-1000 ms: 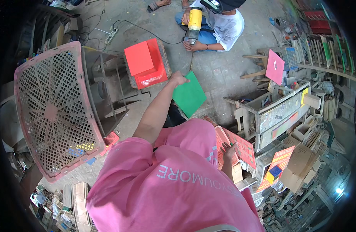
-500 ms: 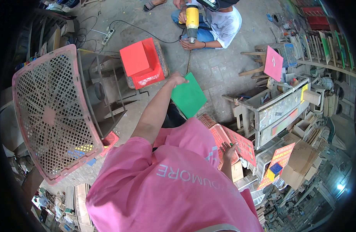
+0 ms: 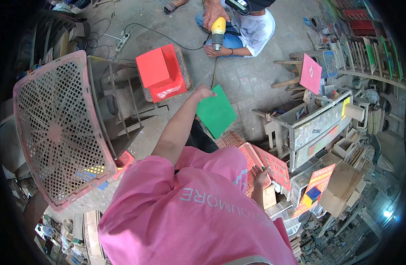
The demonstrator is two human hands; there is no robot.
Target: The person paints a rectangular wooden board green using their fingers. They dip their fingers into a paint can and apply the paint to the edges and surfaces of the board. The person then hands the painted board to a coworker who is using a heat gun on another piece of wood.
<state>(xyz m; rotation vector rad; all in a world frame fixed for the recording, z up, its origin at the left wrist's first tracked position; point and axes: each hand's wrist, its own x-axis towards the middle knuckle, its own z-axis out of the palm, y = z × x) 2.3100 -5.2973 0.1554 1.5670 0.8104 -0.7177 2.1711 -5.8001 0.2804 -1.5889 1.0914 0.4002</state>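
My left hand (image 3: 204, 92) is closed on the upper left edge of a flat green square board (image 3: 217, 111), held tilted out in front of me. My right hand (image 3: 259, 176) is low on the right, by a red plastic basket (image 3: 251, 155) and a red panel with rows of small shapes (image 3: 277, 168). A small green bit (image 3: 263, 168) shows between its thumb and fingers; what it is, I cannot make out. Beyond the green board, a thin rod (image 3: 215, 73) reaches toward a seated person (image 3: 256, 33), whose hand grips a yellow heat gun (image 3: 218, 27) pointing down.
Red boxy pieces (image 3: 155, 68) rest on a low stand at the left, beside a large pink-rimmed perforated crate (image 3: 57, 132). A worn wooden bench (image 3: 320, 128) stands right, with a pink board (image 3: 310, 74) behind. A cable runs to a power strip (image 3: 122, 43) on the floor.
The seated person's upper hand has come down over the heat gun, which has tipped slightly. My left hand and the green board have shifted only slightly; my right hand stays by the basket.
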